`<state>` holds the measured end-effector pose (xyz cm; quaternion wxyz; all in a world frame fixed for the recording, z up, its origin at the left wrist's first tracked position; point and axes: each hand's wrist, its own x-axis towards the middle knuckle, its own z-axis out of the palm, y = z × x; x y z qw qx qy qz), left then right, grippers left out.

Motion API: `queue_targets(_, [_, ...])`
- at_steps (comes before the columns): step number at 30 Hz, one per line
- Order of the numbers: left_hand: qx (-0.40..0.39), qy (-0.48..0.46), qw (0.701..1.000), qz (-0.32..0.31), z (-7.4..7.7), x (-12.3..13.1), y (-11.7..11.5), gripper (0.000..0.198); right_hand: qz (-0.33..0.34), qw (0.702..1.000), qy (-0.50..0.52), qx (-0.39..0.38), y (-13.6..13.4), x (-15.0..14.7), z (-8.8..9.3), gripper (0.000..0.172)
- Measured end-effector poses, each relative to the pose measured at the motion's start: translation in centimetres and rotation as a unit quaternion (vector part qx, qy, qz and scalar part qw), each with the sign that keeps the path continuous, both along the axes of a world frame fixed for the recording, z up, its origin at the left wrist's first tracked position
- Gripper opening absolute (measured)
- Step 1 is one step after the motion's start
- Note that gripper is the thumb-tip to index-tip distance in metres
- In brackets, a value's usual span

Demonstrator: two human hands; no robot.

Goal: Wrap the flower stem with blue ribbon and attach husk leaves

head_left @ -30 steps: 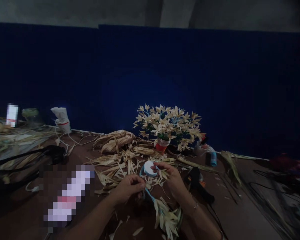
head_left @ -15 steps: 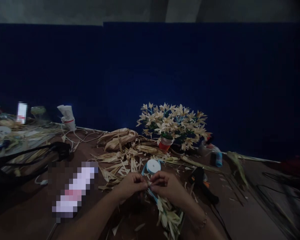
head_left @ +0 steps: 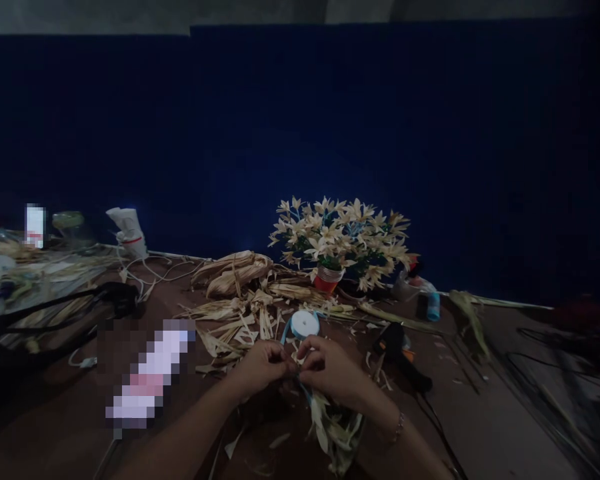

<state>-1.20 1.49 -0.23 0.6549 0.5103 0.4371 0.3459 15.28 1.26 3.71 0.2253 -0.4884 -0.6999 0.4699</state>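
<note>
Both hands meet in front of me, their fingertips almost touching. My left hand [head_left: 265,365] is closed in a pinch at the upper end of a blue-wrapped stem [head_left: 307,393]. Thumb and fingers of my right hand [head_left: 325,367] also pinch there; the exact tip is small and partly hidden. Below my right hand the stem leads down to a spray of pale corn-husk flowers [head_left: 333,430]. Just beyond the fingers lies a white roll of light-blue tape [head_left: 305,325], with a blue strip hanging at its left side toward my left hand.
Dried corn husks [head_left: 240,273] and scraps cover the table behind the roll. A red pot [head_left: 326,283] of husk flowers [head_left: 345,233] stands at the back. On the right lies a black glue gun [head_left: 403,357]; to the left, a pixelated bright object [head_left: 150,377] with a cable.
My view has tilted and shifted slightly, so the scene sits a little higher and to the left. Both hands keep their pinch; the flower spray has turned slightly below the right hand.
</note>
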Motion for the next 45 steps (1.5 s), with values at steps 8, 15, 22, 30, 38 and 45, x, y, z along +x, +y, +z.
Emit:
queue_targets(8, [0.005, -0.047, 0.997, 0.068, -0.5, 0.1, 0.6, 0.025, -0.060, 0.896, -0.284, 0.335, -1.9, -2.1, -0.3, 0.008])
queue_targets(15, [0.043, 0.012, 0.996, 0.083, -0.8, -0.4, 1.2, 0.020, -0.060, 0.862, -0.269, 0.425, -1.5, -2.1, -1.6, 0.011])
queue_targets(22, [0.048, -0.033, 0.998, 0.034, 0.7, -1.1, 0.8, 0.016, -0.073, 0.924, -0.127, 0.352, -1.4, -1.2, -1.3, 0.016])
queue_targets(30, [0.077, -0.070, 0.995, 0.001, 0.8, -1.0, 0.5, 0.015, -0.037, 0.994, 0.101, 0.013, -0.5, -0.4, -1.6, 0.016])
queue_targets(38, [0.058, -0.018, 0.995, 0.076, 0.2, -0.3, 0.7, 0.020, -0.088, 0.924, -0.141, 0.344, -1.7, -1.4, -1.2, 0.012])
queue_targets(45, [0.040, 0.009, 0.992, 0.123, 0.0, 0.2, 0.6, 0.022, -0.098, 0.845, -0.233, 0.471, -1.9, -2.2, -2.5, 0.011])
